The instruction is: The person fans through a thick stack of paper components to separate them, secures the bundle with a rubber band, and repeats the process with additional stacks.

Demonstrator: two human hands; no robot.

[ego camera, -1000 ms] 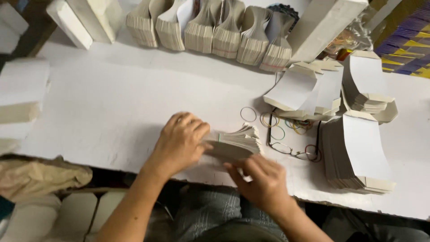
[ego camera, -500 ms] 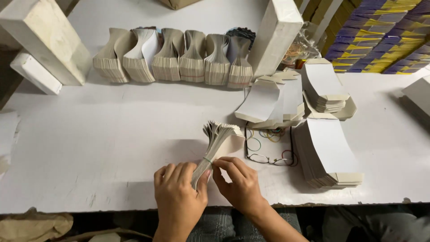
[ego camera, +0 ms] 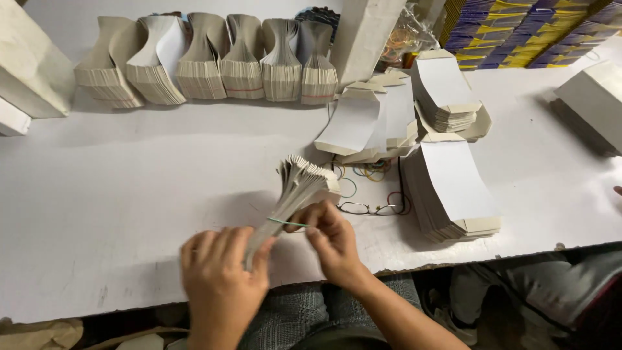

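Card bundle [ego camera: 295, 194] slants far-right from left hand [ego camera: 223, 279], gripped shut at its near end; right hand [ego camera: 334, 240] pinches green rubber band [ego camera: 288, 223] at mid-length.

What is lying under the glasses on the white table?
Under the glasses lie loose coloured rubber bands on the white table. Whether more bands lie beneath the nearby stack of flat cardboard pieces is hidden.
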